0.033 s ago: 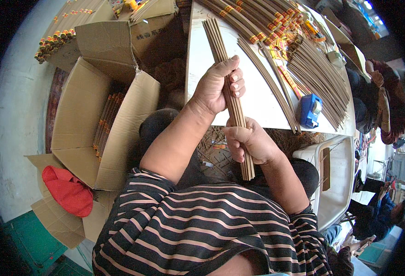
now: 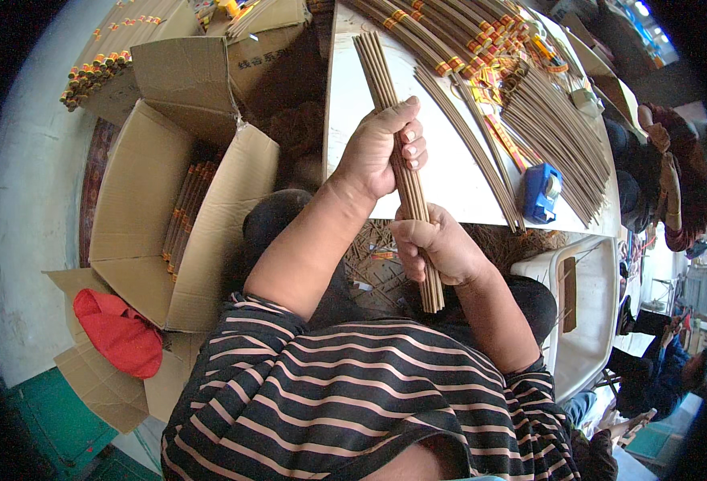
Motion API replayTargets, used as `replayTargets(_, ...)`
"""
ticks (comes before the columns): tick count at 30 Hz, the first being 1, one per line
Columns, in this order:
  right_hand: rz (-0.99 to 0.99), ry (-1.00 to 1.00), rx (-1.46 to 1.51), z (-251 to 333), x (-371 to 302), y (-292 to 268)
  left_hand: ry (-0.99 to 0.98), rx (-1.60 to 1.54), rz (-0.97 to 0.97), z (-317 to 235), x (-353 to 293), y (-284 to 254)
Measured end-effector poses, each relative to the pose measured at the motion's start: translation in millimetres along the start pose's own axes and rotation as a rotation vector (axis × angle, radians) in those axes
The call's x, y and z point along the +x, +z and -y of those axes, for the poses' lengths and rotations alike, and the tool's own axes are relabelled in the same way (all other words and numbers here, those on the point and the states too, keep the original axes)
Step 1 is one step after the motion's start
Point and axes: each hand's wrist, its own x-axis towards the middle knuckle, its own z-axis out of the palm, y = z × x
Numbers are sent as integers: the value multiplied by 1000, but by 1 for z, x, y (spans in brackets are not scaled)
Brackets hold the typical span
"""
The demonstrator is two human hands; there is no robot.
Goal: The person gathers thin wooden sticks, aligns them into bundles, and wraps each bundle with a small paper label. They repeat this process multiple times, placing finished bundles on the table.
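Between my two hands is an unbanded bundle of brown incense sticks point(image 2: 381, 76), held at a slant above the near edge of the white table point(image 2: 449, 180). My left hand point(image 2: 381, 148) wraps round its upper-middle part, thumb pointing up along the sticks. Lower down, my right hand point(image 2: 433, 244) closes round the same bundle, and the stick ends show below the fingers. On the table to the right lie a few loose incense sticks point(image 2: 469, 140), a larger fanned pile point(image 2: 562, 144) and a blue tape dispenser point(image 2: 541, 193).
Banded incense bundles point(image 2: 449, 40) lie across the table's far side. At left, an open cardboard box point(image 2: 137, 192) holds several more, with a red cloth point(image 2: 117, 333) by it. A white plastic bin point(image 2: 590, 345) stands at right. Other people point(image 2: 670, 176) are along the right edge.
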Motion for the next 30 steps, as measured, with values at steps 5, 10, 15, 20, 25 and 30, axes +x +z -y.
replayTargets(5,-418,-207,-600,-19,17,-1,169,406,-308,8,-1,9)
replayTargets(10,12,26,-43,1,-1,0,-5,10,108,-3,-2,-1)
replayTargets(15,-243,-79,-343,-3,5,8,84,259,-194,0,-2,3)
replayTargets(20,-225,-138,-314,-13,7,3,56,198,-63,0,-1,6)
replayTargets(25,-155,-43,-262,-2,1,5,36,120,-80,-1,1,-2)
replayTargets(30,-447,-253,-657,-22,17,0,163,372,-306,5,0,12)
